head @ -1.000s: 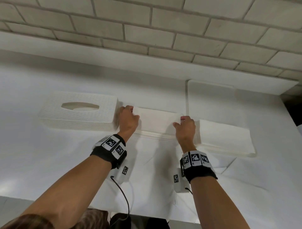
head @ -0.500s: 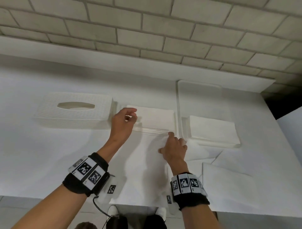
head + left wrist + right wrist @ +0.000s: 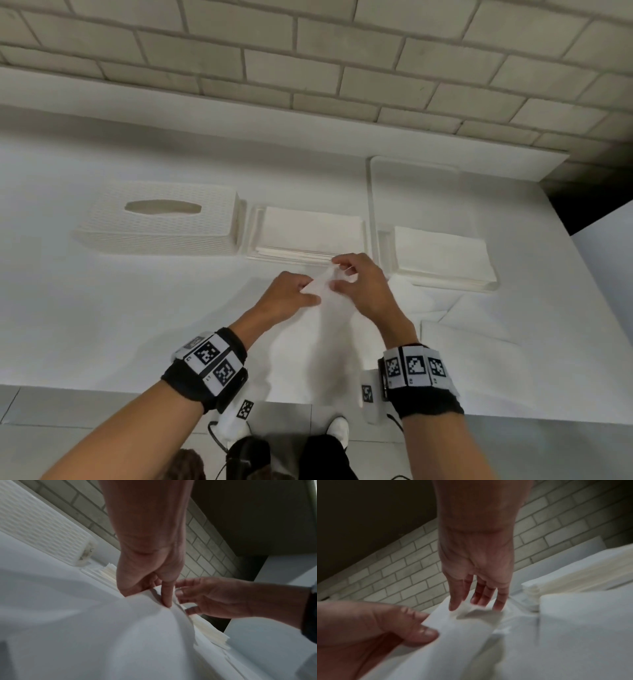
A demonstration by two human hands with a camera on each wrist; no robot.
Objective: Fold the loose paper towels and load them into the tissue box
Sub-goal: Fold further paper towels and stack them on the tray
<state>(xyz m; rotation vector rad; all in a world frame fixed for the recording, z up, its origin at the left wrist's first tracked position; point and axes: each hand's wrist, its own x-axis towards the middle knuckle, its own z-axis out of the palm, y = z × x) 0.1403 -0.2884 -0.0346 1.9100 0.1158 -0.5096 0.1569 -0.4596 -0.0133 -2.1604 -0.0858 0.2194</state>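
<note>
We hold one thin paper towel [image 3: 329,308] in the middle of the head view, just below the folded stack [image 3: 310,233]. Our left hand [image 3: 289,301] pinches the top edge of the towel with thumb and fingers curled on it. Our right hand [image 3: 366,291] pinches the same edge right beside it, with its thumb and first finger closed on the paper and the other fingers loose. The two hands almost touch. The towel's top edge is lifted off the table [image 3: 102,325], and the rest of the sheet runs down toward the bottom of the frame, so its long way goes from top to bottom in the picture.

The tissue box [image 3: 161,222] sits in the upper left part of the frame. Its long side runs left to right and its slot faces up. The folded stack lies just to the right of the box, almost touching it, also long from left to right. A second stack [image 3: 442,253] rests on a flat white tray [image 3: 411,178] at the right. More loose sheets [image 3: 472,359] lie flat at the lower right.
</note>
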